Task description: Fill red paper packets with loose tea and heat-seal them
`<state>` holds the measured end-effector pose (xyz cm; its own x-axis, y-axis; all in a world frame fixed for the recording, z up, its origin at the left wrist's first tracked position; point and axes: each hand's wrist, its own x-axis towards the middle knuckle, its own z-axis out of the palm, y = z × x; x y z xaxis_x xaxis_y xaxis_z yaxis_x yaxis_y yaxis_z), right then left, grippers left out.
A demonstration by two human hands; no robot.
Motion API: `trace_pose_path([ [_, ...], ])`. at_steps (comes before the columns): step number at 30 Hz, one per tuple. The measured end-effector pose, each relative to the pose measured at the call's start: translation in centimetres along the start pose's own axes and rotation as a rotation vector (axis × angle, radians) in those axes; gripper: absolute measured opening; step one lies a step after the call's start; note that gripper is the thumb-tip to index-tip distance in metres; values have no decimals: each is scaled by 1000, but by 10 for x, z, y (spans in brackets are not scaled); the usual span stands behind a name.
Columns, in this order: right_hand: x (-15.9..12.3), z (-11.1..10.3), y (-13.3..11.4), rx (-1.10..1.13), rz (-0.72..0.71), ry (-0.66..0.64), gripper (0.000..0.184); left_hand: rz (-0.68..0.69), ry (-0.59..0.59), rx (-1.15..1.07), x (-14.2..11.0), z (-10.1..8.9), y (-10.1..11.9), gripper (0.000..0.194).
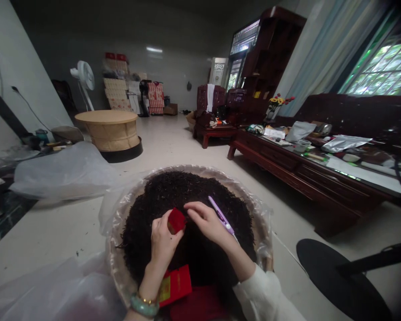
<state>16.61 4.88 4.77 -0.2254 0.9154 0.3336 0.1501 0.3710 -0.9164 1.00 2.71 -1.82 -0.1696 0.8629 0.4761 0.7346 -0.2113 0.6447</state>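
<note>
A round basket (pixel 120 267) lined with clear plastic holds a heap of dark loose tea leaves (pixel 173 191). My left hand (pixel 162 243) is closed round a small red packet (pixel 176 220) over the heap. My right hand (pixel 205 220) pinches at the packet's top edge, and a purple tool (pixel 220 215), perhaps tweezers or a scoop, lies across its fingers. A jade bangle (pixel 143 306) is on my left wrist. More red packets (pixel 175 284) lie at the basket's near edge.
Clear plastic sheeting (pixel 63 171) lies on the floor at left. A long dark wooden table (pixel 287 167) with bags and papers runs along the right. A round wooden drum table (pixel 108 129) and a white fan (pixel 85 80) stand behind. A black round base (pixel 341 281) sits lower right.
</note>
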Motion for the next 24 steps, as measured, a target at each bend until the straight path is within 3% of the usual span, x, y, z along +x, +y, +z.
trace_pose_path([
  [6,-4,2,-4,-296,-102,-147,25,0,23,-5,1,5,3,48],
  [11,2,0,4,-276,-91,-11,13,-6,43,30,1,4,2,50],
  [16,6,-6,16,-246,-79,145,13,7,71,50,1,5,0,52],
  [19,7,-8,15,-278,-87,173,17,40,101,43,1,5,0,52],
  [21,6,-6,10,-316,-109,142,26,66,123,39,1,5,1,51],
  [24,5,0,1,-347,-135,-27,35,114,142,40,1,6,2,50],
])
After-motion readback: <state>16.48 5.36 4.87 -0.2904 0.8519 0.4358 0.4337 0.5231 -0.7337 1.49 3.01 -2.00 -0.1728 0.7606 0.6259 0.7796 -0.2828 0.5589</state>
